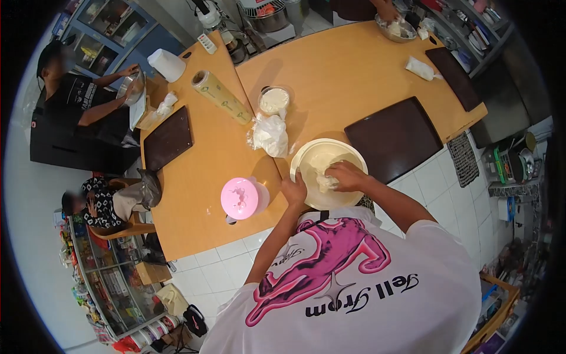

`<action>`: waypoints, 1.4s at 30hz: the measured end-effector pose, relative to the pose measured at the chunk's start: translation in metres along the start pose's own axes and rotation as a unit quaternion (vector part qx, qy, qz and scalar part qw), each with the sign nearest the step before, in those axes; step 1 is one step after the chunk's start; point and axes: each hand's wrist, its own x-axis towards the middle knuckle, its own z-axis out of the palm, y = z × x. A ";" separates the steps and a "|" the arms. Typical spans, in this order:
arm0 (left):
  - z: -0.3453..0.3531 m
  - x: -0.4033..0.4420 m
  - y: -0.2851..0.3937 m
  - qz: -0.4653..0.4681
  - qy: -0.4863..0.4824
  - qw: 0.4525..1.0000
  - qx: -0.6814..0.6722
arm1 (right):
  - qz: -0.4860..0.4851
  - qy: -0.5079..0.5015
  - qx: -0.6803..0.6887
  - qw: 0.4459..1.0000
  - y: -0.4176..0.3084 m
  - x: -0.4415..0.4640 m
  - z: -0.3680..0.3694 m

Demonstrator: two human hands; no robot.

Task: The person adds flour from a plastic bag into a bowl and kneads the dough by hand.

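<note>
A cream-coloured mixing bowl [300, 154] sits at the near edge of the wooden table. My left hand [294, 190] grips the bowl's left rim, thumb over the edge. Inside the bowl, my right hand [345, 176] has its fingers closed around a lump of pale dough [325, 182]. Behind the bowl lies a plastic bag of white flour [271, 135], some of it spilled beside the bag. A small tub of white powder [275, 101] stands just beyond that bag. To the left is a pink-lidded container [240, 198].
Dark trays [394, 139] lie right of the bowl and at the table's left [168, 139]. A roll of plastic wrap [221, 97] and a white jug [167, 65] stand farther back. One person holds a metal bowl [132, 88] at left; another works over a bowl [396, 29] at the far right.
</note>
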 end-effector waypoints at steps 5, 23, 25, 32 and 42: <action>0.000 0.002 -0.004 -0.016 -0.011 1.000 0.010 | 0.042 0.015 0.083 0.996 0.000 -0.008 -0.001; 0.002 0.002 -0.005 -0.025 -0.014 1.000 0.010 | -0.004 0.052 -0.153 0.987 0.007 0.010 0.041; 0.002 0.003 -0.005 -0.022 -0.014 0.999 0.022 | 0.015 0.084 -0.131 0.988 0.009 0.012 0.042; 0.005 0.001 -0.005 -0.025 -0.009 0.999 0.025 | 0.148 0.184 0.001 0.972 0.010 0.014 0.042; 0.000 0.001 -0.001 -0.031 -0.018 0.999 0.037 | 0.228 0.326 0.199 0.895 0.008 0.020 0.033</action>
